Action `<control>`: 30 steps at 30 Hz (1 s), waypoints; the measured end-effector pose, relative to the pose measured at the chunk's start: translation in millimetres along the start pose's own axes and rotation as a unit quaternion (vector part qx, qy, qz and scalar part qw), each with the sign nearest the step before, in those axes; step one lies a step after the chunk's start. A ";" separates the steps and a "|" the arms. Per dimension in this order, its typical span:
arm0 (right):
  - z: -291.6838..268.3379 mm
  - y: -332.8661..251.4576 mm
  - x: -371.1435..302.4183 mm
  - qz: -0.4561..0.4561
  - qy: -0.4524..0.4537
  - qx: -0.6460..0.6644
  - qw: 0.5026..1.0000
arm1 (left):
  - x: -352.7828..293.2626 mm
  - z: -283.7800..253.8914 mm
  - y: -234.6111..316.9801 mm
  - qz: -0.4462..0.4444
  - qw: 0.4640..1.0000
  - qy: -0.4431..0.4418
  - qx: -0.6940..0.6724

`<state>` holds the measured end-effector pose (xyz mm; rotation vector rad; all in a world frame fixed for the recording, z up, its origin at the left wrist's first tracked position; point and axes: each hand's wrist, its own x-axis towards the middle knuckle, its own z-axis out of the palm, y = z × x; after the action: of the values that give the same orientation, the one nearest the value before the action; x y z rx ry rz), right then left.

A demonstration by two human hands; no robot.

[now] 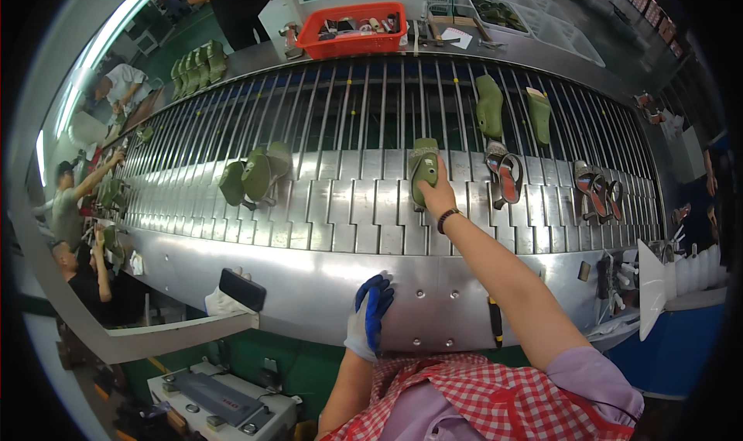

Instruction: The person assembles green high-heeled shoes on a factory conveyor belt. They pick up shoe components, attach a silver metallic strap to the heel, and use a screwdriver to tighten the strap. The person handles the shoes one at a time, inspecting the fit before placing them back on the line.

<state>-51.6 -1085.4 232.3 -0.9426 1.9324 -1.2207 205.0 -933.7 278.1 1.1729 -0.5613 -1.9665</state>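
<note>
My bare right hand (pixel 436 188) reaches over the conveyor and grips a green shoe last (pixel 425 162) with a glittery strap across it. A dark bracelet circles that wrist. My left hand (pixel 370 313), in a white glove with blue-coated fingers, rests at the metal front edge with nothing in it, fingers loosely bent and apart. Right of the held last stands a strapped sandal (pixel 506 175), with more heeled sandals (pixel 596 192) farther right. To the left, green lasts with heels (pixel 257 174) sit together on the metal slats.
Two green lasts (pixel 488 106) lie on the rollers farther back. Behind the conveyor is a red basket (pixel 352 29) of small items. A phone (pixel 242 289) sits near the front edge at left, and a yellow-black tool (pixel 495 321) lies by my right forearm. Co-workers stand at left.
</note>
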 end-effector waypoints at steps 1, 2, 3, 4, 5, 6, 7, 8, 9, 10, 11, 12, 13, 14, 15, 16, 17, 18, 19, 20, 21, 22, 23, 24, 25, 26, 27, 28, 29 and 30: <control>-9.2 3.2 -5.1 0.013 -0.009 0.025 1.000 | 0.5 1.6 3.8 0.012 1.000 0.002 0.002; -16.3 5.6 -8.9 0.027 -0.013 0.090 0.995 | 1.5 4.4 9.2 0.023 1.000 0.002 0.004; -26.4 11.4 -13.2 0.043 -0.015 0.152 0.987 | 2.3 9.3 12.1 0.031 1.000 0.000 0.004; -32.5 5.0 -22.2 0.058 -0.025 0.209 0.976 | 5.6 11.4 12.2 0.046 0.999 -0.005 0.003; -39.5 -0.4 -34.5 0.095 -0.042 0.257 0.961 | 13.7 11.7 13.7 0.061 0.998 -0.012 0.002; -46.6 -39.2 -62.8 0.135 -0.071 0.295 0.943 | 20.4 8.1 11.6 0.078 0.997 -0.008 -0.008; -56.1 -64.4 -87.3 0.174 -0.088 0.334 0.922 | 29.6 11.3 10.8 0.079 0.996 0.000 -0.029; -60.9 -67.5 -105.6 0.096 -0.108 0.306 0.941 | 41.3 11.3 5.5 0.105 0.994 -0.017 0.014; -65.1 -67.7 -124.7 0.019 -0.131 0.275 0.952 | 49.1 14.3 1.6 0.131 0.989 -0.032 0.056; -70.2 -68.0 -142.2 -0.058 -0.155 0.243 0.956 | 51.0 27.6 8.2 0.085 0.993 -0.076 0.005; -77.1 -75.2 -160.2 -0.106 -0.172 0.188 0.961 | 50.6 43.6 22.2 0.040 0.991 -0.120 -0.044; -84.3 -88.1 -179.5 -0.154 -0.188 0.136 0.961 | 44.0 53.8 33.9 -0.004 0.983 -0.163 -0.090; -90.7 -97.2 -195.2 -0.199 -0.197 0.086 0.956 | 33.9 60.9 36.9 0.014 0.981 -0.156 -0.113; -96.9 -100.4 -204.9 -0.225 -0.210 0.060 0.950 | 23.4 69.7 36.8 0.033 0.979 -0.150 -0.136; -102.6 -101.9 -211.7 -0.252 -0.215 0.036 0.943 | 13.1 77.8 40.5 0.051 0.976 -0.148 -0.152; -107.1 -103.1 -217.8 -0.280 -0.220 0.012 0.934 | -2.6 85.3 48.2 0.068 0.982 -0.143 -0.102; -110.2 -106.6 -220.2 -0.304 -0.216 0.013 0.928 | -3.5 85.3 47.5 0.094 0.987 -0.123 -0.048; -114.4 -113.0 -219.8 -0.330 -0.212 0.010 0.920 | -3.2 86.5 47.1 0.123 0.987 -0.104 0.004; -117.4 -116.6 -222.1 -0.356 -0.208 0.007 0.911 | -5.2 88.4 47.7 0.151 0.983 -0.085 0.056; -119.1 -116.8 -228.3 -0.347 -0.206 0.022 0.915 | -10.2 90.5 48.2 0.160 0.982 -0.095 0.037; -121.4 -116.2 -231.7 -0.341 -0.203 0.037 0.917 | -13.9 96.2 50.6 0.171 0.979 -0.107 0.018; -123.5 -116.3 -235.0 -0.335 -0.200 0.052 0.919 | -17.4 100.6 52.4 0.182 0.976 -0.120 -0.001; -124.1 -119.0 -239.1 -0.364 -0.189 0.030 0.912 | -20.1 103.3 53.3 0.143 0.973 -0.161 -0.084; -123.8 -123.3 -243.4 -0.390 -0.179 0.005 0.903 | -22.8 106.6 53.4 0.099 0.960 -0.201 -0.169; -124.7 -128.0 -247.0 -0.416 -0.169 -0.021 0.893 | -26.0 111.1 54.7 0.054 0.937 -0.238 -0.251; -128.4 -134.8 -248.0 -0.434 -0.146 -0.050 0.887 | -30.8 116.9 56.9 0.061 0.938 -0.213 -0.267; -135.9 -143.4 -247.9 -0.456 -0.131 -0.089 0.876 | -31.4 115.9 57.3 0.092 0.950 -0.185 -0.236; -146.3 -149.7 -248.5 -0.473 -0.113 -0.127 0.865 | -31.3 112.2 55.9 0.118 0.960 -0.155 -0.202; -152.6 -153.0 -247.6 -0.489 -0.096 -0.165 0.851 | -31.9 109.9 55.3 0.144 0.967 -0.125 -0.168; -155.7 -153.4 -246.9 -0.496 -0.074 -0.162 0.850 | -36.0 115.3 59.2 0.185 0.969 -0.095 -0.135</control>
<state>-15.2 -855.0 465.4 -2.3231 1.5299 -1.2620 137.0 -942.8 393.8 0.6616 -0.5454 -1.7718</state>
